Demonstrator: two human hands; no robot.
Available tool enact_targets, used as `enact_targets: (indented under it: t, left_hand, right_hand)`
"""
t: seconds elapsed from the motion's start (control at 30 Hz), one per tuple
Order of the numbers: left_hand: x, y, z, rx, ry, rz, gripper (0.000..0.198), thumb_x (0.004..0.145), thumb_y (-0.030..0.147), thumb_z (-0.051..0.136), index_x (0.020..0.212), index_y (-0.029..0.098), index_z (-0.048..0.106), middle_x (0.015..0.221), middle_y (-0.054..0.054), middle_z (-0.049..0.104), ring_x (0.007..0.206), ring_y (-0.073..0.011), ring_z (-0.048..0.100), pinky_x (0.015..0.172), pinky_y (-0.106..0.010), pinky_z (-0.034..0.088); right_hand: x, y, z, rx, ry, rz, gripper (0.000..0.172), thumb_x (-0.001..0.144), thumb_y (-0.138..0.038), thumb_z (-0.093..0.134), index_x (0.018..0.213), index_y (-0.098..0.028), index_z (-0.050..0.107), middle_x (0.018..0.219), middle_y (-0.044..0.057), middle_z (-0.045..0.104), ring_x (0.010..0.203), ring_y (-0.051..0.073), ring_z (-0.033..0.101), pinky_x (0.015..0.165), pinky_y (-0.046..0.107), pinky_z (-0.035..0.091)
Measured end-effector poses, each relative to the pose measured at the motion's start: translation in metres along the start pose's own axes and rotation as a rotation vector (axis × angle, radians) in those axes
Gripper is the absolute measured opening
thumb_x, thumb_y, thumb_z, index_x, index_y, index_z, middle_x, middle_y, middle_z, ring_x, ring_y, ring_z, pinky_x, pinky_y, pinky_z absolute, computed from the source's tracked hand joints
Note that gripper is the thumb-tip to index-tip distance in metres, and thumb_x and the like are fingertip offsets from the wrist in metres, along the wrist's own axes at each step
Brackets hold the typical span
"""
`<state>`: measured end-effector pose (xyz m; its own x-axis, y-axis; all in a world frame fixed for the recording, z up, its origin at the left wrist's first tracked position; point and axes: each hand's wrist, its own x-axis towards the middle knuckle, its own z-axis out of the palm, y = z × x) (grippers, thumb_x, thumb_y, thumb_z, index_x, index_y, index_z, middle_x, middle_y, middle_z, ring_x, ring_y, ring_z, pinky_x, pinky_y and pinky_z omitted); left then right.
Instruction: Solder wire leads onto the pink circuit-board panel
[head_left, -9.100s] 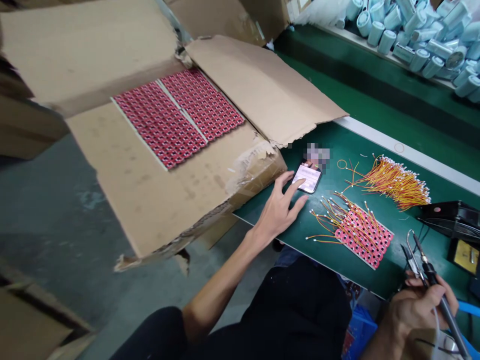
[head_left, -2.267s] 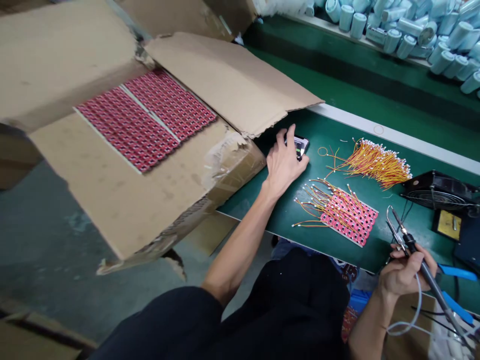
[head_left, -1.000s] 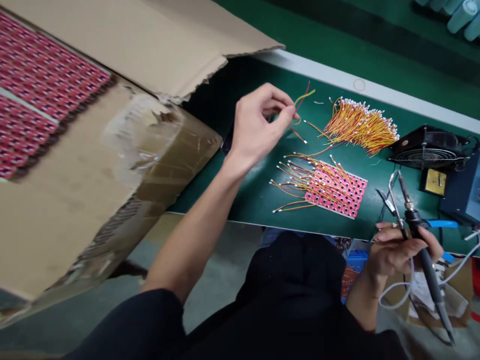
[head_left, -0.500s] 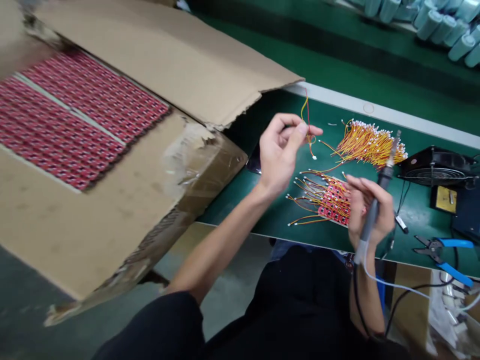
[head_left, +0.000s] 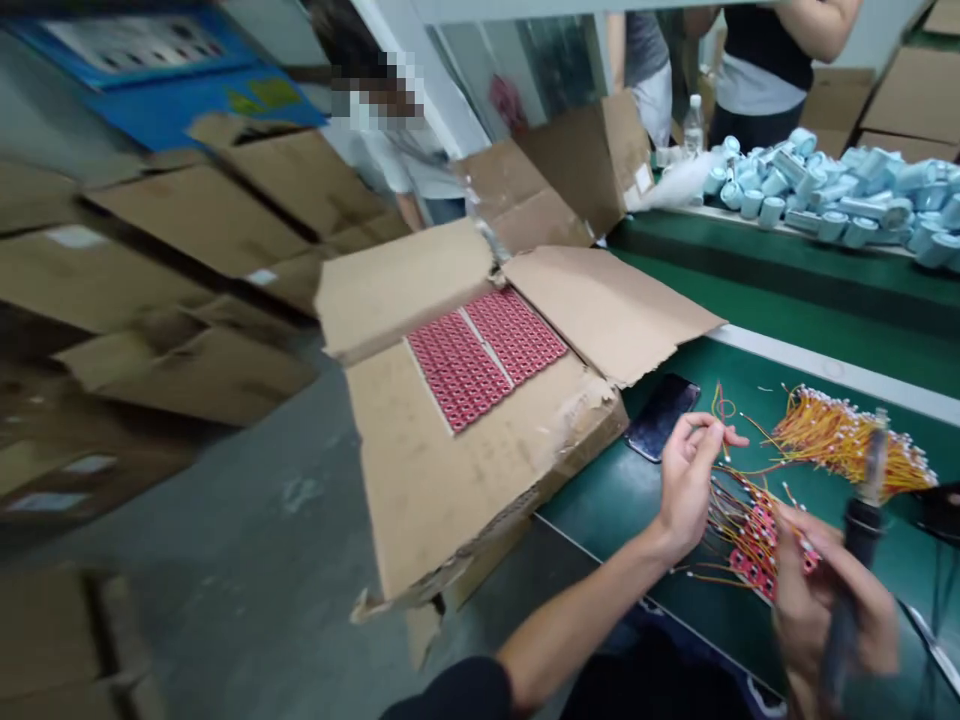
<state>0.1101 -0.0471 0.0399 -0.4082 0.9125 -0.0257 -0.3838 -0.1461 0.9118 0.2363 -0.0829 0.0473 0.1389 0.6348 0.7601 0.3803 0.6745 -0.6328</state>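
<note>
My left hand (head_left: 688, 482) pinches a thin red and yellow wire pair (head_left: 721, 408) between its fingertips, over the green bench mat (head_left: 592, 515). Just left of that hand lies a black smartphone (head_left: 661, 417), face up and not touched. My right hand (head_left: 821, 605) grips a dark soldering iron (head_left: 861, 530) upright, above a red circuit board panel (head_left: 757, 540) strewn with wires. Beyond the iron lies a bundle of orange-yellow wires (head_left: 847, 440). The right hand and iron blur and hide part of the panel.
An open, torn cardboard box (head_left: 480, 470) holding red board sheets (head_left: 480, 360) borders the mat on the left. Pale blue cylinders (head_left: 825, 190) fill a far green bench. Standing people (head_left: 750, 70) and stacked cartons (head_left: 172, 240) surround the concrete floor.
My view has swung up and left, showing more of the room. My left hand left the phone and took up a wire pair. The iron moved from the right side over the board panel.
</note>
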Motion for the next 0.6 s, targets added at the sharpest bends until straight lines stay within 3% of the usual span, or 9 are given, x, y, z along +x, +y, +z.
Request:
enact_targets:
  t: [0.1, 0.2, 0.3, 0.4, 0.5, 0.6]
  left_hand:
    - [0.005, 0.007, -0.009, 0.013, 0.019, 0.024, 0.044, 0.094, 0.061, 0.073, 0.1, 0.02, 0.057, 0.086, -0.001, 0.074, 0.081, -0.0167, 0.077, 0.093, -0.035, 0.063]
    - [-0.008, 0.018, -0.015, 0.046, -0.085, -0.044, 0.046, 0.086, 0.058, 0.083, 0.099, 0.017, 0.068, 0.084, -0.003, 0.076, 0.07, -0.0167, 0.076, 0.079, -0.031, 0.065]
    - [-0.029, 0.028, -0.019, 0.071, -0.22, -0.158, 0.036, 0.083, 0.047, 0.089, 0.096, 0.015, 0.078, 0.08, -0.005, 0.079, 0.069, -0.0158, 0.076, 0.073, -0.025, 0.065]
    - [-0.043, 0.032, -0.022, 0.074, -0.341, -0.252, 0.02, 0.086, 0.035, 0.088, 0.094, 0.017, 0.083, 0.079, -0.003, 0.081, 0.071, -0.0139, 0.078, 0.073, -0.019, 0.065]
    - [-0.05, 0.03, -0.025, 0.208, -0.429, -0.212, 0.01, 0.09, 0.03, 0.083, 0.095, 0.021, 0.085, 0.08, -0.001, 0.082, 0.073, -0.0136, 0.079, 0.074, -0.017, 0.065]
    - [-0.052, 0.028, -0.029, 0.39, -0.496, -0.122, 0.01, 0.091, 0.031, 0.078, 0.095, 0.024, 0.084, 0.08, 0.0, 0.082, 0.071, -0.0158, 0.079, 0.073, -0.02, 0.067]
  right_hand:
    - [0.009, 0.01, -0.014, -0.218, 0.072, 0.094, 0.026, 0.088, -0.022, 0.085, 0.112, -0.022, 0.075, 0.092, 0.002, 0.081, 0.069, 0.017, 0.077, 0.069, 0.024, 0.067]
    - [0.011, 0.023, -0.022, -0.444, 0.019, 0.067, 0.047, 0.083, -0.036, 0.092, 0.122, -0.019, 0.073, 0.112, 0.009, 0.081, 0.094, 0.025, 0.081, 0.091, 0.035, 0.068]
    - [0.001, 0.02, -0.031, -0.235, 0.054, 0.213, 0.046, 0.091, -0.024, 0.082, 0.134, -0.018, 0.065, 0.127, 0.013, 0.077, 0.108, 0.025, 0.079, 0.094, 0.039, 0.069]
    - [-0.01, 0.002, -0.036, -0.081, -0.031, 0.299, 0.035, 0.095, -0.021, 0.077, 0.129, -0.022, 0.066, 0.118, 0.008, 0.08, 0.104, 0.021, 0.08, 0.097, 0.038, 0.068]
    - [-0.01, -0.014, -0.038, -0.029, -0.112, 0.293, 0.032, 0.096, -0.022, 0.076, 0.127, -0.024, 0.066, 0.105, 0.003, 0.082, 0.096, 0.018, 0.081, 0.092, 0.029, 0.068]
    - [-0.005, -0.019, -0.042, 0.05, -0.064, 0.33, 0.027, 0.097, -0.019, 0.075, 0.122, -0.024, 0.067, 0.095, -0.001, 0.083, 0.085, 0.015, 0.081, 0.084, 0.022, 0.067]
